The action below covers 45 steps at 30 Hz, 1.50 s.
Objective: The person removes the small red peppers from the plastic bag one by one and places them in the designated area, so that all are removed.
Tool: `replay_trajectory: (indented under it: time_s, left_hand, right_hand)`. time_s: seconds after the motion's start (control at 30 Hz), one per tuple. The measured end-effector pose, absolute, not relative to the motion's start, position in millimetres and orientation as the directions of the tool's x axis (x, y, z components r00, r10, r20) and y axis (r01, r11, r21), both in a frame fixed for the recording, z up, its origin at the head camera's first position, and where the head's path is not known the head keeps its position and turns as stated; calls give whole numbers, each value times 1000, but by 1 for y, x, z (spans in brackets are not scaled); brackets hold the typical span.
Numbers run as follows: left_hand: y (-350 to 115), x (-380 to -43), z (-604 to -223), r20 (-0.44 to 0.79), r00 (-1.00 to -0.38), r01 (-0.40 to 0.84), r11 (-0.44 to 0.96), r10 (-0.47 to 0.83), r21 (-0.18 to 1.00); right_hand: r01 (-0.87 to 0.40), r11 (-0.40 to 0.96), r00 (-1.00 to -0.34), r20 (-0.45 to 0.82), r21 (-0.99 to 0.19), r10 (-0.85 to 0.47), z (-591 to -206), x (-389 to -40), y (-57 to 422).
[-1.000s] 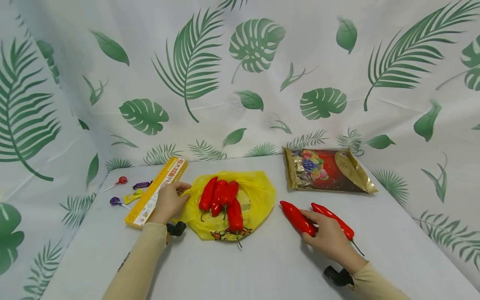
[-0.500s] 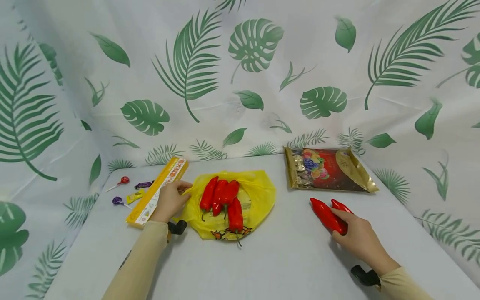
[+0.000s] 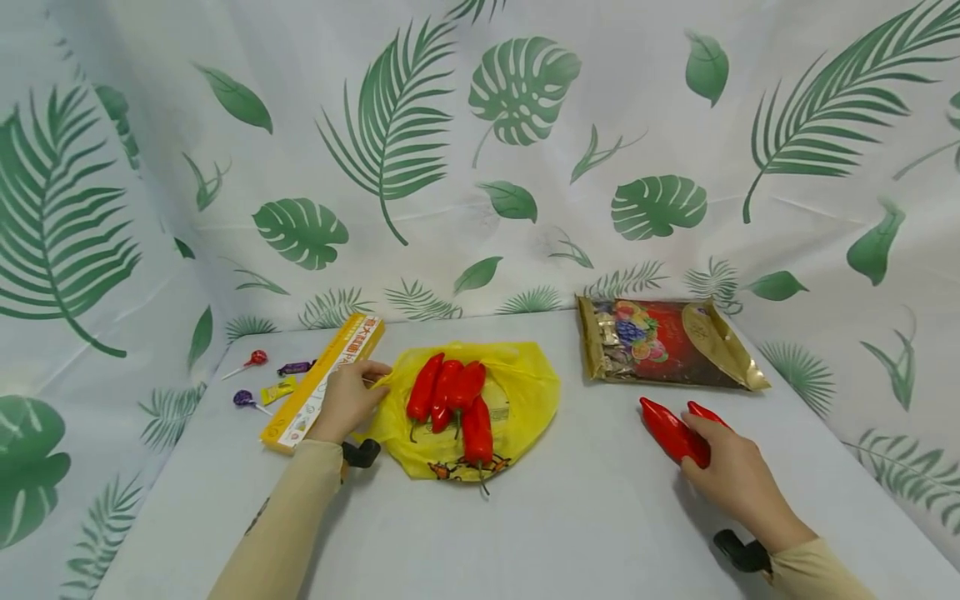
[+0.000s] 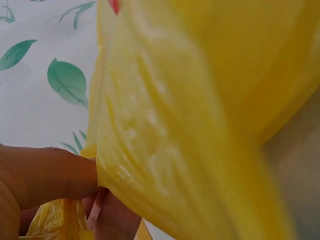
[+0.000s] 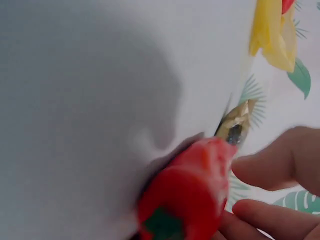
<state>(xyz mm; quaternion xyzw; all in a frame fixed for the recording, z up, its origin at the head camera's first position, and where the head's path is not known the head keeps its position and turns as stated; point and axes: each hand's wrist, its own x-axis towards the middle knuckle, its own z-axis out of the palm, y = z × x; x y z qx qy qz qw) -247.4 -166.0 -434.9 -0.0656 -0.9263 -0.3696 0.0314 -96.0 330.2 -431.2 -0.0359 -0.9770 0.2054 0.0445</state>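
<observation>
My left hand (image 3: 351,398) pinches the left edge of a yellow plastic bag (image 3: 528,392), whose thin film fills much of the left wrist view. Several red peppers (image 3: 425,387) with green stems lie on the bag. Right of it, my right hand (image 3: 738,479) holds another red pepper (image 3: 672,429) between thumb and fingers, low over the table. The right wrist view shows this pepper (image 5: 182,200) stem end first, with the thumb (image 5: 280,160) along its side. One more pepper (image 3: 707,412) lies just beyond, mostly hidden by the hand.
A yellow-and-white long box (image 3: 300,408) lies beside my left hand. Left of it are a red lollipop (image 3: 257,358), a purple lollipop (image 3: 243,399) and two wrapped candies (image 3: 279,390). A gold-and-red candy bag (image 3: 675,342) lies at the back right, near the leaf-patterned cloth.
My right hand has moved the pepper rightward, closer to the other loose pepper, which the hand now mostly covers. The left hand keeps its place on the bag's edge.
</observation>
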Motion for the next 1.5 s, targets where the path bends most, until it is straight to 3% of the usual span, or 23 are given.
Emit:
replay_trajectory:
  time_s: [0.27,0.53,0.7,1.2,1.5]
  left_hand:
    - [-164,-250,-437,118,-987,158,716,107,680]
    - [-163,-253,-439,104,-990,142,707,97,693]
    - [-162,-254,-439,100,-990,142,707,101,693]
    - [-161,-251,-438,92,-991,132,694,96,708]
    - [-164,-251,-440,101,-991,133,689,87,713]
  right_hand:
    - [-50,882,-985,169,-469,35,-427,-111,291]
    - [-150,722,-989,114,-675,-99,-429,-130,199]
    - [-149,635,-986,66,-758,-153,-441,-145,153]
    - [-55,746,-991,-54,-664,-120,-445,-165,83]
    - [-39,804,-997,-25,-593,-67,-446,-175,68]
